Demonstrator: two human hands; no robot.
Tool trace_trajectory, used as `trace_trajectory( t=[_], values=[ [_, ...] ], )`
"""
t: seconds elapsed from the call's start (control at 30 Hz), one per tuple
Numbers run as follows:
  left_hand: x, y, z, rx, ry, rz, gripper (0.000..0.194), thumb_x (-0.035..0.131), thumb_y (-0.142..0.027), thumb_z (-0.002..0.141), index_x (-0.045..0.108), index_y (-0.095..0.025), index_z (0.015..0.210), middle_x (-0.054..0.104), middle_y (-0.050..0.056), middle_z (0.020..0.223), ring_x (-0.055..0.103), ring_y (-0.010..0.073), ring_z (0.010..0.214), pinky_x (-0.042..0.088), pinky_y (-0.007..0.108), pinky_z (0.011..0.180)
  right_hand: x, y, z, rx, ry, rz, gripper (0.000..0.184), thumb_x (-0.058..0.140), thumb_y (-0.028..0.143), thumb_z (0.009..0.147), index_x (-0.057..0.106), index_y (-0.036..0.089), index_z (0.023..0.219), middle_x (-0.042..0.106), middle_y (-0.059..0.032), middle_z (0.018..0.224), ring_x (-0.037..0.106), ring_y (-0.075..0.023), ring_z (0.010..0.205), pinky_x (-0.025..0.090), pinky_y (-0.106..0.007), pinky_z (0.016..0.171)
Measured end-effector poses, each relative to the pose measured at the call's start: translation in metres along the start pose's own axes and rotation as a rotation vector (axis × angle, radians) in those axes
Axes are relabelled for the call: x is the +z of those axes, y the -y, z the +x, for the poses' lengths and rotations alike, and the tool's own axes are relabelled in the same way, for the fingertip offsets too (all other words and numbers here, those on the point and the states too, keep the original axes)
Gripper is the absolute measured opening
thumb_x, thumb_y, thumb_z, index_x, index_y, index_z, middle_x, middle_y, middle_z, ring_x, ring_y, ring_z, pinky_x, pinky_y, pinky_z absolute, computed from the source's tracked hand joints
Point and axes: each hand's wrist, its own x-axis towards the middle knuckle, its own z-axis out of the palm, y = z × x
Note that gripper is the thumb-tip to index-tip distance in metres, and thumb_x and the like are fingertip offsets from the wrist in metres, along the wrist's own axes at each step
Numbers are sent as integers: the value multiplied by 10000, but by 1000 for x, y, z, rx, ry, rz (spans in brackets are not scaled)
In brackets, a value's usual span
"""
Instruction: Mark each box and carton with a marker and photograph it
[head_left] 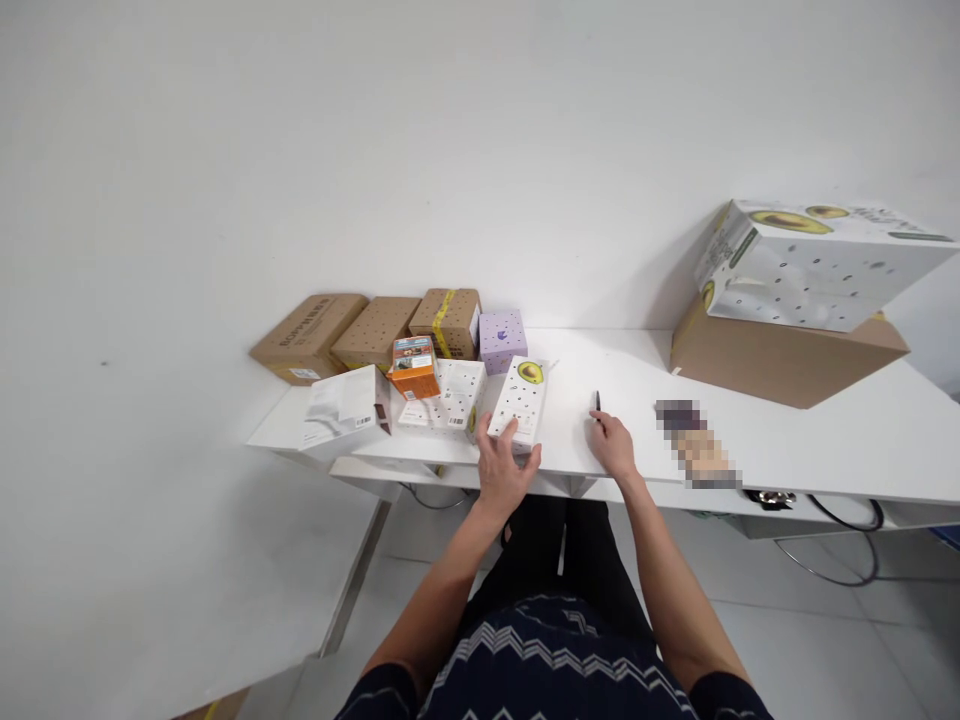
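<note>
My left hand [504, 468] grips the near end of a white box with an avocado print [521, 400], which lies on the white table [600, 352]. Its thumb is on the right side and the fingers rest on the top and left. A short distance to the right, my right hand [613, 445] is closed around a slim black pen-like tool [598, 402] whose tip points away from me. Whether it is a pen or a knife I cannot tell. Left of the held box lies another white printed box [459, 385], with an orange box [415, 368] on it.
Several brown cardboard boxes [386, 330] and a purple box [502, 338] stand along the wall. A white carton [345, 408] lies at the table's left end. At right, a large avocado carton [817, 270] rests on a brown carton [780, 360]. Black cables [851, 520] hang below the edge.
</note>
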Motion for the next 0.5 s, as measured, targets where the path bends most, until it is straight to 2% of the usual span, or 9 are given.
trace_trajectory(
  t=[0.1, 0.2, 0.37, 0.5],
  values=[
    [3, 0, -2, -22, 6, -19, 572, 675, -280, 775, 415, -165, 1271, 298, 211, 1360, 375, 349, 1311, 523, 462, 883, -3, -14, -4, 50, -80, 380, 429, 415, 326, 808, 663, 155, 1114, 653, -62, 860, 557, -174, 711, 446, -305, 669],
    [6, 2, -5, -29, 16, -23, 594, 674, -274, 777, 397, -165, 1290, 305, 212, 1352, 380, 344, 1306, 514, 468, 899, -3, -20, -7, 56, -73, 629, 426, 447, 353, 764, 668, 153, 1070, 664, -47, 839, 514, -139, 630, 432, -284, 609],
    [9, 2, -10, -38, 29, -3, 602, 659, -251, 779, 388, -165, 1310, 304, 211, 1347, 368, 342, 1307, 479, 496, 947, 2, -20, -7, -5, -87, 757, 420, 526, 315, 706, 611, 176, 1094, 676, -62, 948, 564, -145, 724, 470, -303, 688],
    [13, -10, -8, 54, 59, 56, 579, 656, -177, 756, 440, -209, 1292, 258, 188, 1394, 369, 353, 1300, 461, 502, 957, 4, -18, -8, -63, -198, 804, 396, 648, 377, 682, 564, 195, 1024, 653, -25, 828, 589, -153, 752, 485, -315, 719]
  ],
)
